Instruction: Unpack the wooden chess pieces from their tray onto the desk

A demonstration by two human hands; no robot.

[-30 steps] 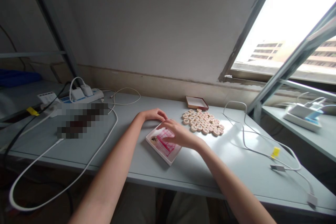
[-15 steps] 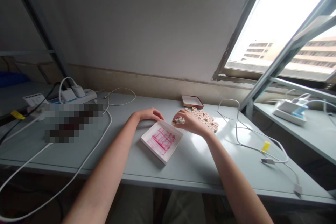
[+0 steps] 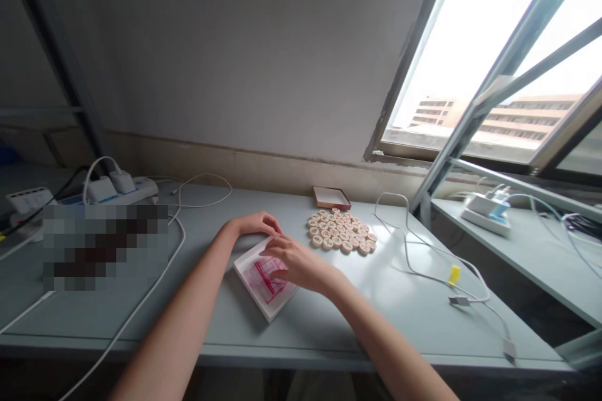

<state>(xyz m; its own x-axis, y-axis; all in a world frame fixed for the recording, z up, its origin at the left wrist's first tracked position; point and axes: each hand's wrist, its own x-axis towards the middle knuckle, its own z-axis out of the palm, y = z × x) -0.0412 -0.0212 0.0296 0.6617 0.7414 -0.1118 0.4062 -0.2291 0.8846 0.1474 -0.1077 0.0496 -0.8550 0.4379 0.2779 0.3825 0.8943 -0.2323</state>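
Observation:
A shallow white tray (image 3: 263,307) with a red grid printed inside lies on the grey table (image 3: 376,319) in front of me. My right hand (image 3: 294,265) hovers over the tray, fingers drawn together and pointing down into it; what they hold is hidden. My left hand (image 3: 254,223) rests curled on the table at the tray's far corner, fingertips against its rim. Round wooden discs (image 3: 341,232) with characters on top lie flat in a tight cluster just right of the hands. Behind the cluster sits a small brown-edged box lid (image 3: 332,198).
A white cable (image 3: 423,266) with a yellow tag (image 3: 454,274) loops over the table's right side. A power strip (image 3: 120,188) with plugs and more white cables lies at the left. A blurred patch (image 3: 106,244) covers something there. A second table (image 3: 517,250) stands below the window.
My right hand went from the tray to the disc cluster, pinched up a disc, and has come back over the tray. The view has swung left and the left hand stayed put.

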